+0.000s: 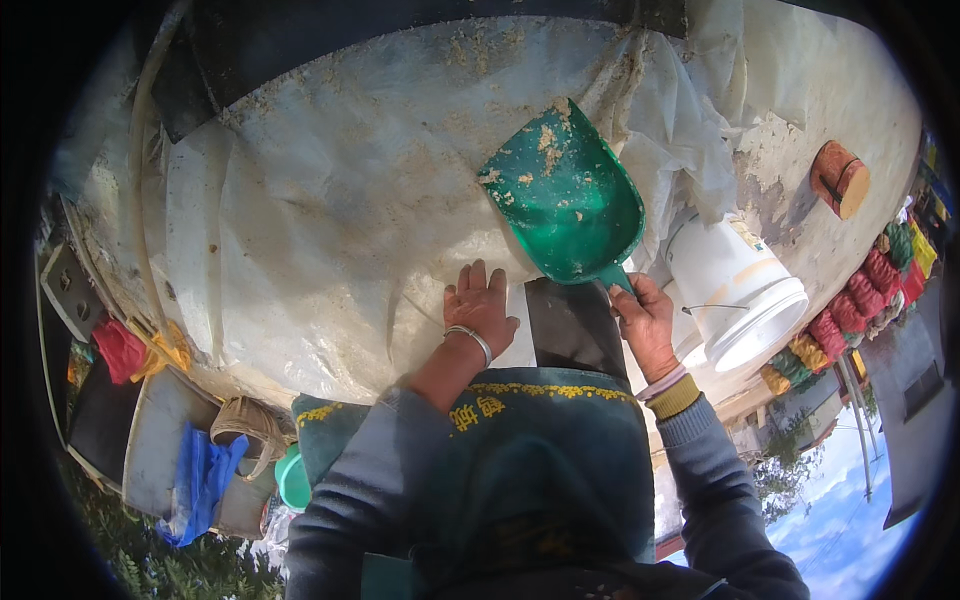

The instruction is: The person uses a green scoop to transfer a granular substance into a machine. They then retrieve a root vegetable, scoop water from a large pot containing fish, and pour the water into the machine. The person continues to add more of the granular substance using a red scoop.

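A green plastic dustpan flecked with pale crumbs is raised at the upper middle, over a pale, dirt-marked plastic sheet. My right hand grips its handle from below. My left hand, with a metal bangle on the wrist, rests with fingers spread on the sheet, below and left of the dustpan. A dark panel shows between my two hands, and a dark green apron with yellow markings covers my front.
A white bucket with a wire handle and a reddish cylindrical block are to the right, near colourful bundles. On the left are red cloth, a blue plastic sheet, a basket and a green basin.
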`<act>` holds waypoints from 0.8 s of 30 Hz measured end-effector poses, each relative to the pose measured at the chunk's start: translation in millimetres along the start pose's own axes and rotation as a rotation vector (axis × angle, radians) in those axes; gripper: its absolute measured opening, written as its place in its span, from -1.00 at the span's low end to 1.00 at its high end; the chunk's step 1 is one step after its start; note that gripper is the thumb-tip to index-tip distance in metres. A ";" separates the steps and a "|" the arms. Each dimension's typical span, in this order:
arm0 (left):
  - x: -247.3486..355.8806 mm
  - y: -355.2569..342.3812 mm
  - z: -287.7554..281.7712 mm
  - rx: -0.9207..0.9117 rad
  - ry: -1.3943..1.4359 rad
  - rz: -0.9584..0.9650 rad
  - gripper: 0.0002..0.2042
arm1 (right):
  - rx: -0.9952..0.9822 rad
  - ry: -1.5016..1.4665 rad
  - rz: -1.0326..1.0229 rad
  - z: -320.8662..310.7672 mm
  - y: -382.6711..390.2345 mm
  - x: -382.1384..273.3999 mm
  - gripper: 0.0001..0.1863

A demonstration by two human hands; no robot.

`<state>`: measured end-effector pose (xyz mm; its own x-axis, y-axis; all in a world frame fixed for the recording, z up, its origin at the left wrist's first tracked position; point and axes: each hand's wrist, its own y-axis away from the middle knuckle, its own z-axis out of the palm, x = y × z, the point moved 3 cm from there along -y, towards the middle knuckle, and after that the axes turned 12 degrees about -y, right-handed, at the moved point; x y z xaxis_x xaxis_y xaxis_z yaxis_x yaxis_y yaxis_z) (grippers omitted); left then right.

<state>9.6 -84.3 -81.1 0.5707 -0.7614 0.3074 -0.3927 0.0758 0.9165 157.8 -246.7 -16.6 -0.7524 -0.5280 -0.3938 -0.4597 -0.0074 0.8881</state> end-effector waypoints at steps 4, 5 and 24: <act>23.9 -22.4 54.8 0.212 -0.351 0.025 -0.12 | -0.096 0.233 -0.422 -1.3 -38.9 -13.9 -0.86; 26.4 -34.1 62.6 0.297 -0.325 0.003 -0.16 | -0.124 0.240 -0.347 -4.2 -48.4 -15.3 -0.86; 34.8 -78.7 68.0 0.282 -0.024 0.257 -0.79 | -0.111 -0.106 0.127 40.6 -61.8 -11.9 -0.78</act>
<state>11.3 -160.5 -159.9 0.4118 -0.7556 0.5094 -0.7059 0.0890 0.7027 176.0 -205.5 -76.3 -0.8492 -0.4381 -0.2949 -0.3079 -0.0428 0.9504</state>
